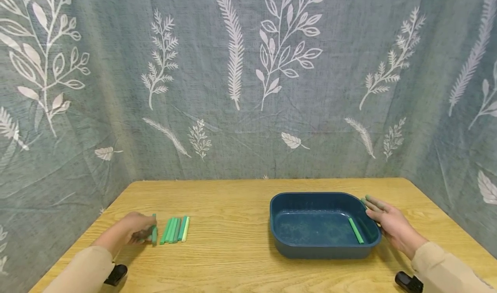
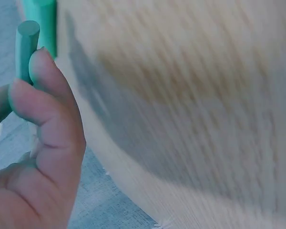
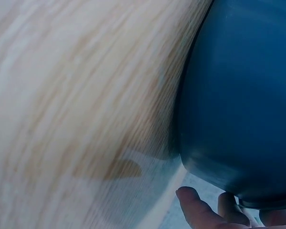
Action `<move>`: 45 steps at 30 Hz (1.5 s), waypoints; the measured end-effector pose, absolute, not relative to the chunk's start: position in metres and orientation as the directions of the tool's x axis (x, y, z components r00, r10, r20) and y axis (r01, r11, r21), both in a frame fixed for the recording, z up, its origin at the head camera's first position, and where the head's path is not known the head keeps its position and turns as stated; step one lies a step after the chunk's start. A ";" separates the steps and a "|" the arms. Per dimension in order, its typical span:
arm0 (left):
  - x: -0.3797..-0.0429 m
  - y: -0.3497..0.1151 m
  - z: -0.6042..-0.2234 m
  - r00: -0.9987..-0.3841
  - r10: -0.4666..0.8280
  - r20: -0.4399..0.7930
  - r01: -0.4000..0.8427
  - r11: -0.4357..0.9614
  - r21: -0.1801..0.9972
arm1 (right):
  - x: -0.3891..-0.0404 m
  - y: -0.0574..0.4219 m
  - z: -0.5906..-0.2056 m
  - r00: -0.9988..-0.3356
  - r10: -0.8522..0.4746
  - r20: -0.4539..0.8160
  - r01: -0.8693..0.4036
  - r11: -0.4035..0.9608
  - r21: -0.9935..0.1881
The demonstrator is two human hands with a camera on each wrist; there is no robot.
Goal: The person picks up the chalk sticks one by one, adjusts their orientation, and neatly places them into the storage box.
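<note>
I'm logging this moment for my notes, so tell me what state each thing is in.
Held stick: pinched by left hand
Basin: upright on table
Basin's stick: lying near the right end
Row of sticks: side by side on table
Right hand: at basin's right end, fingers extended
Curtain: hanging, creased

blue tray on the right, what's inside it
One green stick lies near the right end of the blue tray; nothing else shows inside. The near wall hides its own inner face and perhaps a strip of floor beside it.
</note>
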State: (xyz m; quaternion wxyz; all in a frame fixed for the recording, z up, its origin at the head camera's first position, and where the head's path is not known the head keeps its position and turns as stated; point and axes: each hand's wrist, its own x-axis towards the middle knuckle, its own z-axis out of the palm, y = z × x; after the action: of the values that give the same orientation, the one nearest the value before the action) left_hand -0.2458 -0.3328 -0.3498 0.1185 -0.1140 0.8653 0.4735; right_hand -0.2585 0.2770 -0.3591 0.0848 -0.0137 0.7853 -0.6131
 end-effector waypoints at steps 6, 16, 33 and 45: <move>-0.247 -0.329 -0.341 -0.935 -0.045 -0.351 -0.342 0.373 0.862 | -0.259 0.280 -0.359 -0.986 -0.118 -0.118 0.089 0.229 -0.969; -0.245 -0.319 -0.343 -0.894 0.140 -0.425 -0.402 0.165 0.901 | -0.261 0.279 -0.361 -0.987 -0.119 -0.107 0.079 0.218 -0.973; -0.247 -0.257 -0.337 -0.909 0.226 -0.350 -0.340 0.080 0.937 | -0.259 0.278 -0.364 -0.990 -0.104 -0.094 0.073 0.192 -0.979; -0.243 -0.221 -0.325 -0.905 0.290 -0.310 -0.320 0.015 0.947 | -0.258 0.278 -0.363 -0.990 -0.106 -0.096 0.074 0.189 -0.979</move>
State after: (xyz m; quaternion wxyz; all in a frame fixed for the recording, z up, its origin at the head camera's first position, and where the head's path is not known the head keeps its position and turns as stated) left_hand -0.2428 -0.2207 -0.3253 0.2174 -0.0110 0.6783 0.7018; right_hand -0.2579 0.2783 -0.3628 0.0709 -0.0104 0.7678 -0.6366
